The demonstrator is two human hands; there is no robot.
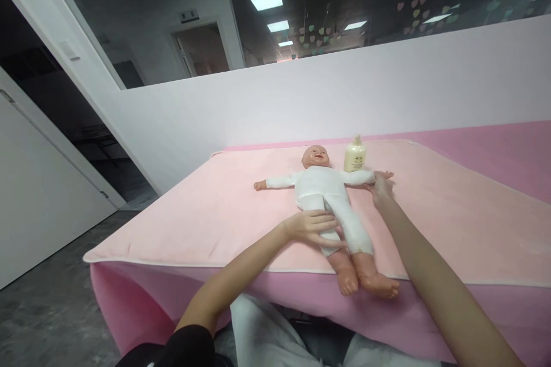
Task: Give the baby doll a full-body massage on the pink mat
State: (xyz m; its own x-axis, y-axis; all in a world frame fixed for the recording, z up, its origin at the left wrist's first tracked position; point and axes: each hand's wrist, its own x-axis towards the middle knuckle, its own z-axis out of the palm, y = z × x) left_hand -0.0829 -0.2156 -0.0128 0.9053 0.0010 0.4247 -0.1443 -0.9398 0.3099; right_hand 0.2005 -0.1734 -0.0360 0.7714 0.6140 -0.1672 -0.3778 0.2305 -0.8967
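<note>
A baby doll (321, 182) with a white cloth body lies on its back, arms spread wide, its bare feet reaching past the towel's front edge. My left hand (312, 226) rests across the doll's leg on the left, fingers stretched out and apart. At the doll's outstretched arm on the right, my right hand (381, 188) is closed around the wrist, the doll's small hand showing beyond my fingers. A pale yellow pump bottle (355, 156) stands upright just behind that arm, close to the doll's head.
A peach towel (215, 206) covers most of the table, over a pink cloth (142, 292) that hangs down in front. Behind it rises a white wall (275, 100) with a dark window (336, 6) above. A white door (38, 183) is at the left.
</note>
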